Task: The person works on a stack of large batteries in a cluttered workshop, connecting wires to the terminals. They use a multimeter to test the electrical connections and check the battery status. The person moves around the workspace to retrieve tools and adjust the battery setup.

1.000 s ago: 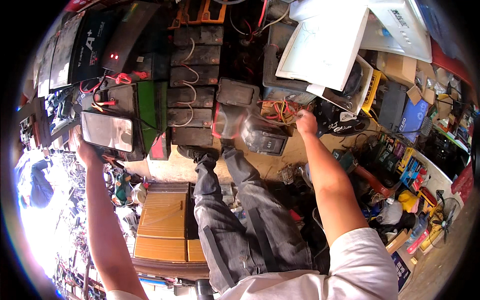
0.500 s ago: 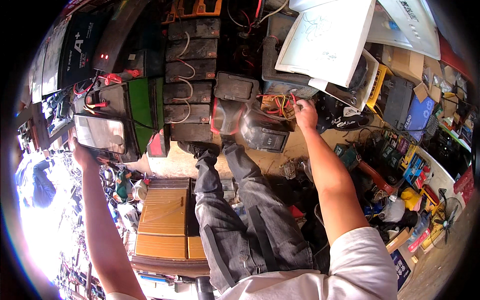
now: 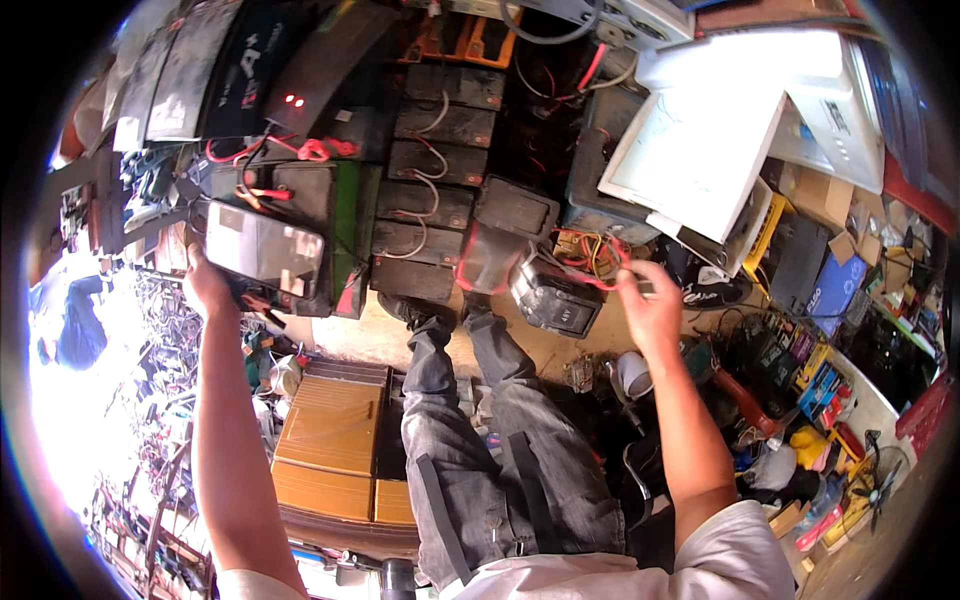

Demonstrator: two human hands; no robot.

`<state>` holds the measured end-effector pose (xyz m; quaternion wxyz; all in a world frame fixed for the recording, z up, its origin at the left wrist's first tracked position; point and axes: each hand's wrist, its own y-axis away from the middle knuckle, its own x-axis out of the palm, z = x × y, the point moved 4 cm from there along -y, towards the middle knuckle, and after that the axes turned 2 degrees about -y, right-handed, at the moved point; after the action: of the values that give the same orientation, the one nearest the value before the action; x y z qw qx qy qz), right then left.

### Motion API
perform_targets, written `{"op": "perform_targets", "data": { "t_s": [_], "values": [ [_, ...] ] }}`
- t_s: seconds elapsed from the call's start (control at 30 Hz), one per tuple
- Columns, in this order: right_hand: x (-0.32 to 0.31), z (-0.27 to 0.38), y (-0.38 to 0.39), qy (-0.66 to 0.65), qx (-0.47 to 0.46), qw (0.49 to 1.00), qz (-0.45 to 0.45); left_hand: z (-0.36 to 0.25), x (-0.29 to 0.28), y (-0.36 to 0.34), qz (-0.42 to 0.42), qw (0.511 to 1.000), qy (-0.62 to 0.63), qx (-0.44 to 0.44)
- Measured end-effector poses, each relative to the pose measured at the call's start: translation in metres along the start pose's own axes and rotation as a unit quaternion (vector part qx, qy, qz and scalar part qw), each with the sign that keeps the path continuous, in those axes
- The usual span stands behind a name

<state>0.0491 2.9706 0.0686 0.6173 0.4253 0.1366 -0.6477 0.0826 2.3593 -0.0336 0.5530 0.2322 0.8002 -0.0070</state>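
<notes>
On the left, my left hand (image 3: 208,285) is closed on the near-left edge of a flat, dark-framed tablet-like device (image 3: 262,250) with a glossy, reflecting face. It is tilted beside a large dark battery case, under red clips (image 3: 265,194). My right hand (image 3: 652,308) pinches a red wire (image 3: 605,284) between thumb and fingertips, right of the feet. That wire runs toward a black battery case (image 3: 556,292) with a handle, lying tilted on the floor. Behind the wire, a bundle of red and yellow wires (image 3: 596,252) lies in an open box.
A row of dark batteries (image 3: 432,160) linked by pale cables stands ahead. Beyond my right hand are a white panel (image 3: 695,145) and a blue box (image 3: 840,290). A brown-gold cabinet (image 3: 330,425) sits left of my legs. Tools and clutter crowd the right.
The whole view has shifted, with the battery row now farther right. My right hand has moved back toward me from the wire bundle, drawing the red wire along. My left hand still holds the tablet-like device.
</notes>
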Motion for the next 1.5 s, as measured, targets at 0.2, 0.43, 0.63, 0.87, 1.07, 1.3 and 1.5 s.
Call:
{"op": "perform_targets", "data": {
  "t_s": [0.2,0.43,0.63,0.87,1.07,1.3,1.5],
  "values": [
    [0.119,0.044,-0.101,-0.232,0.067,0.970,0.040,-0.029,-0.008,0.030,0.005,0.999,-0.038,0.015],
    [0.193,0.015,-0.219,-0.227,0.195,0.954,0.033,-0.032,-0.007,0.033,0.018,0.999,0.039,-0.024],
    [0.240,0.001,-0.194,-0.606,0.427,0.671,-0.025,-0.030,-0.008,0.036,0.013,0.999,0.039,-0.032],
    [0.312,-0.003,-0.159,-0.734,0.454,0.500,-0.071,-0.032,-0.001,0.036,0.035,0.998,0.047,-0.032],
    [0.338,0.026,-0.158,-0.733,0.452,0.497,-0.110,-0.017,-0.004,0.029,0.009,0.996,0.062,-0.066],
    [0.348,0.031,-0.161,-0.704,0.492,0.503,0.100,-0.015,-0.006,0.030,0.011,0.994,0.094,-0.058],
    [0.332,0.038,-0.140,-0.625,0.483,0.581,0.197,-0.027,-0.003,0.028,0.040,0.993,0.098,-0.045]
  ]
}}
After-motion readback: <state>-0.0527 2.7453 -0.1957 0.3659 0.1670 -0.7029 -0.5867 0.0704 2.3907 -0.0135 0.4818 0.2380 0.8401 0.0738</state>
